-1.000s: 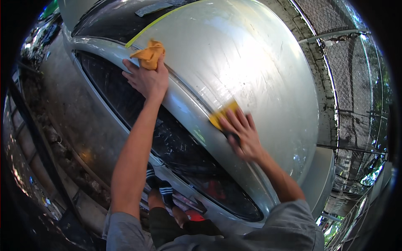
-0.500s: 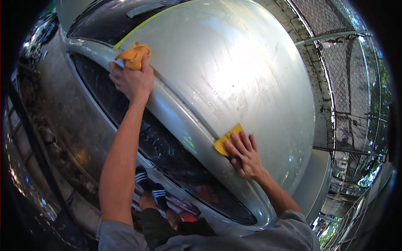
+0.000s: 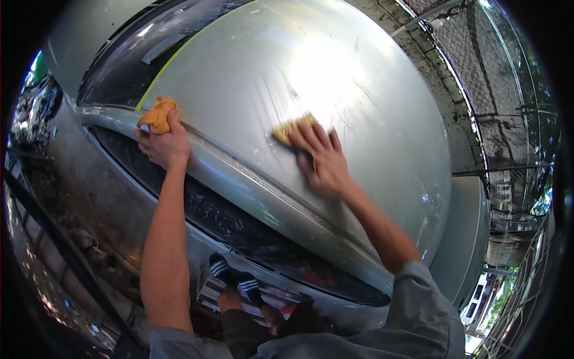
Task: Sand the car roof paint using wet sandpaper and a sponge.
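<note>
Silver-grey car roof (image 3: pixel 227 78), smeared with wet-looking streaks, fills the middle of the picture. My right hand (image 3: pixel 326 164) presses a yellow sandpaper-like sheet over a dark block (image 3: pixel 286 130) onto the roof, fingers laid across its top and thumb at its side; motion blurs it slightly. At the roof's front left corner, my left hand (image 3: pixel 167 145) is closed around a crumpled orange cloth (image 3: pixel 159 115). That hand rests against the roof edge above the dark side window (image 3: pixel 215 209).
Yellow-green tape (image 3: pixel 173 57) borders the roof along the dark windshield (image 3: pixel 128 60). My feet, in striped dark socks (image 3: pixel 251 287), stand on a slatted platform (image 3: pixel 209 293) beside the car. A wall and chain-link fence (image 3: pixel 460 66) run along the far side.
My right hand has slid the yellow sheet and block up and left, from the roof's near edge toward its middle. The left hand keeps the cloth at the front corner; the view has shifted.
</note>
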`<state>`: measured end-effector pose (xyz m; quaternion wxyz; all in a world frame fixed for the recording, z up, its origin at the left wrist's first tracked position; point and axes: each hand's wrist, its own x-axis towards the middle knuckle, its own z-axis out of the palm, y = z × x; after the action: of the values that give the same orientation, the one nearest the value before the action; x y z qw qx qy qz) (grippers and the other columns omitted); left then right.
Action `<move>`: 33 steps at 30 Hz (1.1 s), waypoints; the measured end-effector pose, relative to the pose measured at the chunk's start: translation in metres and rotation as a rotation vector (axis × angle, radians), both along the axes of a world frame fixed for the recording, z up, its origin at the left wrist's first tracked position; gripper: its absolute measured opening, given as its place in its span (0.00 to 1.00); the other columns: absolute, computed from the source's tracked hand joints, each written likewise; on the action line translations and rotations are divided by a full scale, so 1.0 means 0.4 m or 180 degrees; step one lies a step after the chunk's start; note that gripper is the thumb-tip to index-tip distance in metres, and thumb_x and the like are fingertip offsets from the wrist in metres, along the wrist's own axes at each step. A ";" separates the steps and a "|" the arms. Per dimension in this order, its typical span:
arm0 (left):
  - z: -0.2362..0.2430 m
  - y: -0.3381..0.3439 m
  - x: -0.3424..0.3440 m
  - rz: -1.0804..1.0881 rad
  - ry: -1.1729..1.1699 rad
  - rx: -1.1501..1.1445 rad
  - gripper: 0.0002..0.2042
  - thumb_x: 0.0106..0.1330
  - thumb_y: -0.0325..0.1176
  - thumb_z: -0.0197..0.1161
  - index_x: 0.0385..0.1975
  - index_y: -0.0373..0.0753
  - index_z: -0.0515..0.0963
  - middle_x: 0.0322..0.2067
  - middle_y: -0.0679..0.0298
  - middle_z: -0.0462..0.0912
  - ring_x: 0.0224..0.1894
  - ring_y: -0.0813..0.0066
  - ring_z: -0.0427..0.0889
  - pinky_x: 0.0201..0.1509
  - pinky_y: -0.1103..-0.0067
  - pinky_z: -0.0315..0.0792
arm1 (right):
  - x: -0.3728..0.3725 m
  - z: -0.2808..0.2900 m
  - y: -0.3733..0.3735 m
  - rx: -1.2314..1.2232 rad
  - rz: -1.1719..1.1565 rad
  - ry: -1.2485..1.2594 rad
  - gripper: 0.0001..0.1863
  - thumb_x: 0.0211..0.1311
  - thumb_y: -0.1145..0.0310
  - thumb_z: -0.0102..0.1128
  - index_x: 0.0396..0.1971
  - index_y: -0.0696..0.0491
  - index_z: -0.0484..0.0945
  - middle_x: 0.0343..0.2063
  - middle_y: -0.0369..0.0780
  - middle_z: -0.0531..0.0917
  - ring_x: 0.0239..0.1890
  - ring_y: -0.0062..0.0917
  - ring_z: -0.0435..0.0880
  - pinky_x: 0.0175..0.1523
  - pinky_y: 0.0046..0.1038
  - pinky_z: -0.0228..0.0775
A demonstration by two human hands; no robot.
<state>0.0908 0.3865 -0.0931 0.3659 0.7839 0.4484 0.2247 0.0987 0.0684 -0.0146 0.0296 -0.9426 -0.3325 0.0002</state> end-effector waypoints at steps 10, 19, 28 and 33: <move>-0.005 0.013 0.003 0.0218 0.0087 0.0026 0.49 0.61 0.66 0.54 0.69 0.32 0.48 0.68 0.46 0.51 0.71 0.48 0.50 0.71 0.57 0.52 | -0.261 -0.029 -0.143 0.0100 -0.0493 0.0184 0.30 0.69 0.54 0.39 0.71 0.40 0.56 0.72 0.40 0.55 0.74 0.42 0.48 0.73 0.52 0.36; -0.032 0.048 -0.005 0.0094 0.0191 0.0003 0.50 0.60 0.69 0.52 0.69 0.31 0.51 0.68 0.47 0.52 0.69 0.48 0.54 0.69 0.58 0.56 | 0.009 -0.045 -0.142 0.0254 -0.0385 -0.0030 0.29 0.70 0.54 0.37 0.70 0.41 0.56 0.71 0.40 0.56 0.74 0.40 0.48 0.75 0.48 0.31; -0.031 0.011 0.033 0.0247 -0.0274 -0.0030 0.49 0.58 0.70 0.53 0.68 0.31 0.54 0.68 0.46 0.51 0.71 0.44 0.49 0.70 0.53 0.51 | -0.053 -0.015 0.068 -0.0140 0.1146 0.0205 0.28 0.70 0.54 0.38 0.70 0.37 0.57 0.71 0.37 0.57 0.74 0.40 0.50 0.74 0.48 0.34; -0.042 0.007 0.020 0.0286 -0.0106 -0.0152 0.45 0.60 0.68 0.53 0.67 0.35 0.57 0.69 0.47 0.50 0.71 0.44 0.48 0.69 0.51 0.51 | 0.022 -0.068 0.240 0.0104 0.1168 0.0136 0.27 0.71 0.54 0.38 0.69 0.38 0.59 0.71 0.37 0.58 0.73 0.40 0.51 0.74 0.47 0.36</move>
<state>0.0990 0.3895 -0.1100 0.3814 0.7502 0.4823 0.2431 0.1074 0.1643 -0.0420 0.0514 -0.8653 -0.4982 0.0202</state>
